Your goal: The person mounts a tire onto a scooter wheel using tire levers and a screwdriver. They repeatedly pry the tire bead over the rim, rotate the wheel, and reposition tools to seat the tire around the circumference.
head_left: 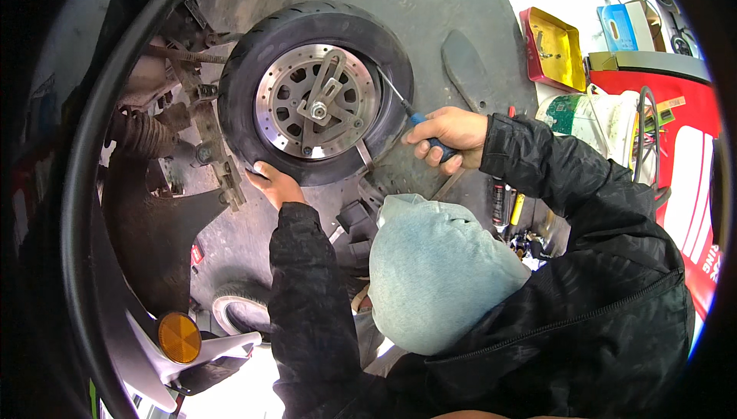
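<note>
A small scooter wheel [315,92] with a black tyre and a silver brake disc lies on its side against the scooter's underside. My left hand [276,183] grips the tyre's lower edge. My right hand [449,136] is closed on a blue-handled screwdriver [421,122]. Its thin shaft reaches up-left to the tyre's right side, near the rim. Both sleeves are black, and a grey knit cap [437,269] fills the lower middle of the view.
A red and yellow tray [553,49], a white bucket [595,115] and a red case [683,165] stand at the right. Loose tools [507,204] lie on the floor below my right hand. An orange reflector [179,337] and another tyre [242,308] are at lower left.
</note>
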`<state>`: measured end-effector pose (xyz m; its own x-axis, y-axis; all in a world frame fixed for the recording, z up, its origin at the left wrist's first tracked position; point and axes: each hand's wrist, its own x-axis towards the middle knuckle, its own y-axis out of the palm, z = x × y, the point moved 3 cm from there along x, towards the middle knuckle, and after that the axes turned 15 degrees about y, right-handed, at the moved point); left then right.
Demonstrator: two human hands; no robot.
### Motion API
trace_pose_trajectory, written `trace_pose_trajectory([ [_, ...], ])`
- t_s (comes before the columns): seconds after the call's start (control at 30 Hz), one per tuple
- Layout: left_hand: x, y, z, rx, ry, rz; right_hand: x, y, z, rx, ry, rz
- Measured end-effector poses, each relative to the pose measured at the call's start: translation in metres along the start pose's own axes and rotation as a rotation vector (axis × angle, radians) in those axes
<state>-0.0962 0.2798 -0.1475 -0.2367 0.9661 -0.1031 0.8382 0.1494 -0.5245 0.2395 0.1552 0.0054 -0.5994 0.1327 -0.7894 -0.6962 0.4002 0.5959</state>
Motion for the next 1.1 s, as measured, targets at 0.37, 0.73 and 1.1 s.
trace_pose_trajectory([
  [0.37, 0.001, 0.0, 0.001, 0.035, 0.022, -0.056, -0.12, -0.068, 0.05, -0.23, 0.009, -0.209],
  [0.73, 0.01, -0.005, 0.021, 0.02, -0.01, 0.033, -0.024, -0.077, -0.049, -0.392, -0.479, -0.332],
  [1.1, 0.004, -0.015, 0.006, -0.026, -0.106, 0.146, 0.147, -0.029, -0.039, -0.319, -0.937, -0.919],
])
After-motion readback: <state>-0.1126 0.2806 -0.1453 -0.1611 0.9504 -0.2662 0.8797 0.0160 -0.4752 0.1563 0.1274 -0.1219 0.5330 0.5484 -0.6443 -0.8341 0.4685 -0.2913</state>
